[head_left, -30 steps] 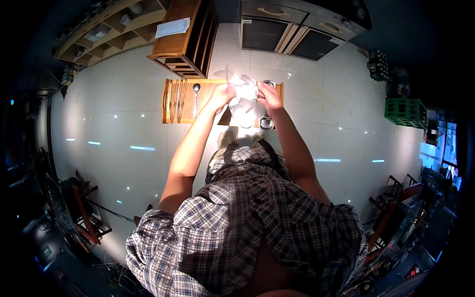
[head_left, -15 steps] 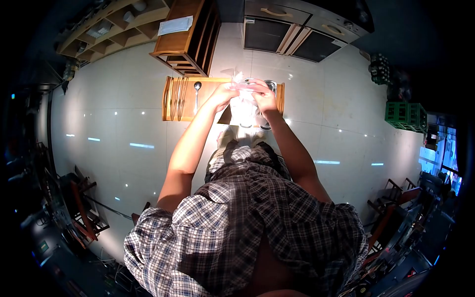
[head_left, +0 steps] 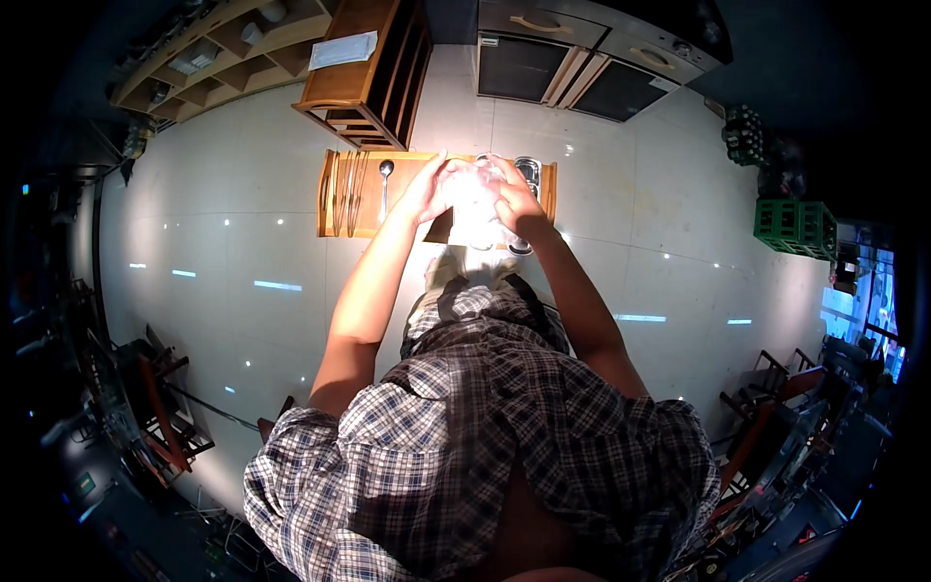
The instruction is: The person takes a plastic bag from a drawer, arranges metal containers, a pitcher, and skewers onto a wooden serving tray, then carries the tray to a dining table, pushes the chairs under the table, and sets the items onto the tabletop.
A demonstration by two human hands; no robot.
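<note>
A thin, crumpled, see-through piece of plastic [head_left: 473,182], washed out by the bright light, is stretched between my hands. On its left side, my left hand [head_left: 429,189] curls around the edge with the thumb side up. My right hand [head_left: 519,207] grips the opposite side with bent fingers. Both hands are above a low wooden stand [head_left: 371,225]. A metal spoon [head_left: 387,170] lies on the stand left of my left hand, beside several long thin rods [head_left: 349,194]. Shiny metal containers [head_left: 528,168] stand at its right end, partly hidden by my right hand. Glare hides what lies beneath the plastic.
A wooden shelf unit [head_left: 364,73] with a pale blue sheet [head_left: 342,50] on top stands beyond the stand. Dark-fronted cabinets [head_left: 529,73] are at the far side. A green crate [head_left: 793,229] sits at the right, and chairs [head_left: 170,407] are at the left.
The plastic has gone from a narrow, bunched strip to a wider, lower-hanging shape. My right hand has come down slightly, and the fingers of both hands have shifted on the plastic.
</note>
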